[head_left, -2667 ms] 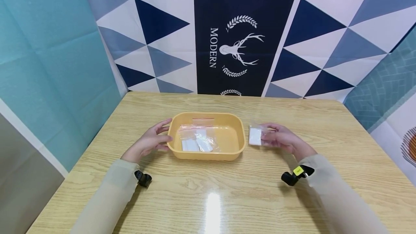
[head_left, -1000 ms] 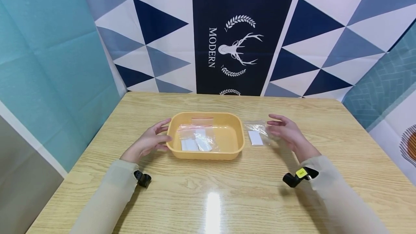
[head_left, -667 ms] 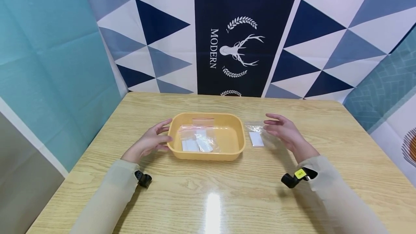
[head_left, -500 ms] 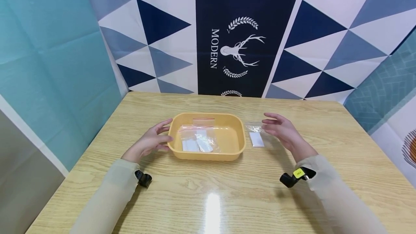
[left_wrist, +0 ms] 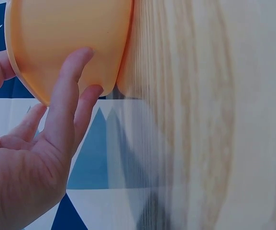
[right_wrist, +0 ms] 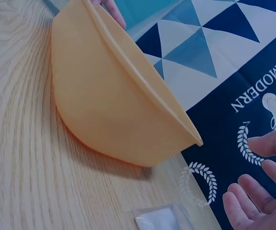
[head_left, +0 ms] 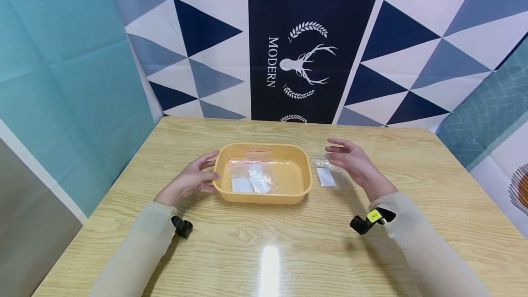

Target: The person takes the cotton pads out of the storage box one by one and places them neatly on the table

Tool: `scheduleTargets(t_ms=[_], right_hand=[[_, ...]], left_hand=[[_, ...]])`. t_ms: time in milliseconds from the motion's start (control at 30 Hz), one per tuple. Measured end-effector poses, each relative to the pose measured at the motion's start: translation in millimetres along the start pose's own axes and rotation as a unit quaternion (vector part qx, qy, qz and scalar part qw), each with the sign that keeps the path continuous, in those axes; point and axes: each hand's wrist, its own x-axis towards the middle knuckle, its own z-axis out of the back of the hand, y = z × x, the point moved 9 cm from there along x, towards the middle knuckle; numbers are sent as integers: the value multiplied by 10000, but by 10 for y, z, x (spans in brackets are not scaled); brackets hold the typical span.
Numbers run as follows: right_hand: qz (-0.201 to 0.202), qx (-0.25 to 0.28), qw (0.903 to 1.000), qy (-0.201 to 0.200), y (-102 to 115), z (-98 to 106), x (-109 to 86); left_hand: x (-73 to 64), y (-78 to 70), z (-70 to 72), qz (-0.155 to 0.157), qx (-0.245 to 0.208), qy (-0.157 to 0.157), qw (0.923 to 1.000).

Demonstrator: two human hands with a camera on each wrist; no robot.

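A yellow plastic bin (head_left: 288,200) sits on the table, holding several clear zip bags (head_left: 264,174) with red seal lines and white pieces inside. My left hand (head_left: 190,178) holds its left end, with the thumb at the rim and fingers on the outer wall (left_wrist: 104,28). Just right of the bin lies another clear zip bag with a flat white piece (head_left: 326,177). My right hand (head_left: 352,164) hovers at that bag's upper right, fingers loosely spread. In the right wrist view these fingers (right_wrist: 259,196) show apart from the bag and the bin's rim.
The wood table (head_left: 231,251) reaches back to a patterned cloth (head_left: 202,49) hung upright behind it. A teal cloth (head_left: 70,77) hangs along the left side. Black wrist cameras sit on both forearms, the right one (head_left: 367,221) with a yellow label.
My right hand has let go of the zip bag, which now lies flat by the bin. It drew back right, then drifted left and away over the bag. The left hand stayed put.
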Motion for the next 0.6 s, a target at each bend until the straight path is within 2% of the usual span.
scheduleTargets(t_ms=[233,600], right_hand=[[112,-45,9999,91,66,-51,19],[128,28,9998,135,135,-126,69]], left_hand=[[-1,-1,-11,-56,-19,75,10000],[0,-2,-16,0,-10,-17,10000]])
